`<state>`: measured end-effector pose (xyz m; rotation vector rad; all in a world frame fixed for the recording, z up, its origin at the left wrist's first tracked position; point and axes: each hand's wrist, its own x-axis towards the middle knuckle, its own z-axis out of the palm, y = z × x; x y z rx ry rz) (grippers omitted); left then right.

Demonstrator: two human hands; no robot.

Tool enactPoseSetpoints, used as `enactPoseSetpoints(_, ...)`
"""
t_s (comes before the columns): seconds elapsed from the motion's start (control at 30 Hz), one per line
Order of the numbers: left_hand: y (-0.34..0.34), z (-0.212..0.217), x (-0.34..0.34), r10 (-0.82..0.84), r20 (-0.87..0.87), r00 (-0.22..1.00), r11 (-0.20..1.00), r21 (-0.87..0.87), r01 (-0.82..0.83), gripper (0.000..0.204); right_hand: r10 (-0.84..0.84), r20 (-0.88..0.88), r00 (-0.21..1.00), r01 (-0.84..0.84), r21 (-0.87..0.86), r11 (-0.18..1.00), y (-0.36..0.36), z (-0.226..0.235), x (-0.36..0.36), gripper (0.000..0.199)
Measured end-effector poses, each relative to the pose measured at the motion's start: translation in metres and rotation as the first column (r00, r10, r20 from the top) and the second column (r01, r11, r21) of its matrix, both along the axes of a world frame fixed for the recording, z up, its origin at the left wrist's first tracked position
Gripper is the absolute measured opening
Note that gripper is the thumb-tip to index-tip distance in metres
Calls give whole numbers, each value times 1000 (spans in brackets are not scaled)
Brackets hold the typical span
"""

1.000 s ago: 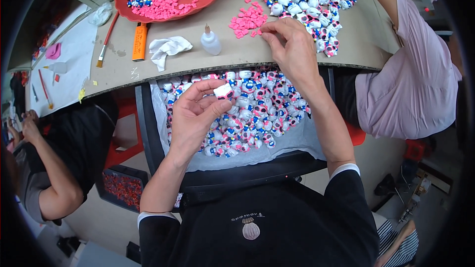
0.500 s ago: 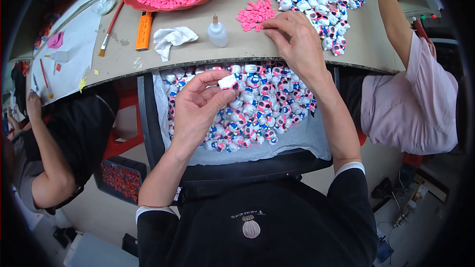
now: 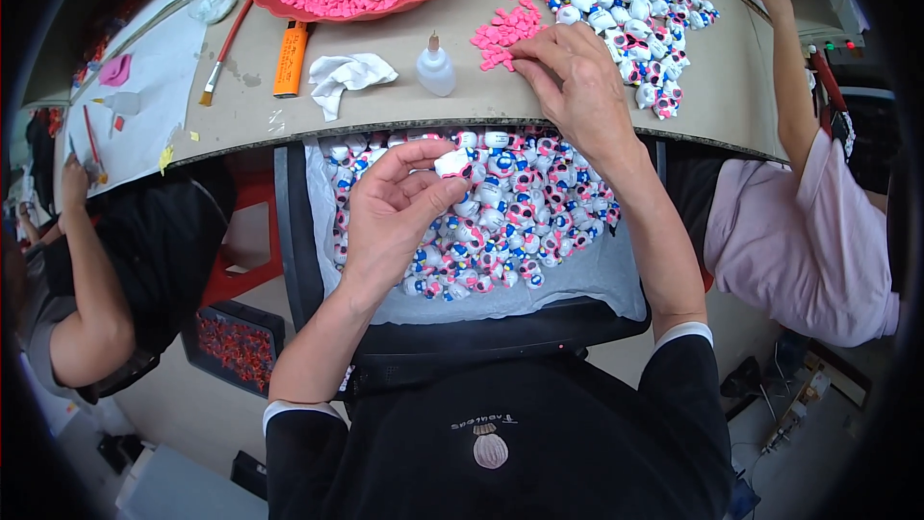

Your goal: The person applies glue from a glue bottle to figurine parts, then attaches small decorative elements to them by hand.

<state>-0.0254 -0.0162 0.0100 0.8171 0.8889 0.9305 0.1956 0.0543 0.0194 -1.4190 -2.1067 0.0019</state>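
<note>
My left hand [image 3: 402, 207] pinches a small white figurine [image 3: 452, 164] with a dark and pink mark on it, between thumb and fingertips, above the drawer. On the tabletop, my right hand [image 3: 583, 82] reaches to the near right edge of a small pile of pink pieces [image 3: 504, 31]. Its thumb and index finger are drawn together there; whatever is between them is too small to make out. Under my hands, a lined drawer [image 3: 500, 313] holds a heap of white, blue and pink figurines [image 3: 481, 248].
A red scalloped tray [image 3: 385, 8] bears pink pieces and figurines. Near it are a needle-tipped bottle [image 3: 436, 69], a crumpled tissue [image 3: 348, 75], an orange box-like object [image 3: 290, 60] and a brush [image 3: 227, 50]. More figurines [image 3: 626, 14] lie at back right. People sit on both sides.
The view has shifted slightly. The figurine in my left hand has turned, showing more white. My right hand stays at the pink pile. The co-worker's arm on the right has moved.
</note>
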Motion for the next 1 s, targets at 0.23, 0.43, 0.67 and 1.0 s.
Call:
enactPoseSetpoints(0.23, -1, 1, 0, -2, 6, 1000, 1000, -15, 3, 34, 43, 39, 998, -41, -49, 998, -1, 5, -3, 13)
enactPoseSetpoints(0.43, 0, 0, 0, -17, -12, 1000, 1000, -14, 17, 33, 62, -45, 997, -63, -29, 998, -3, 4, -4, 14)
enactPoseSetpoints(0.67, 0, -1, 1, -9, -18, 1000, 1000, -12, 9, 33, 114, -56, 992, -117, -54, 992, -5, 5, -9, 11)
enactPoseSetpoints(1.0, 0, 3, 1, -4, 9, 1000, 999, -39, 5, 32, 195, -49, 980, -198, -65, 978, -5, 11, -15, 12)
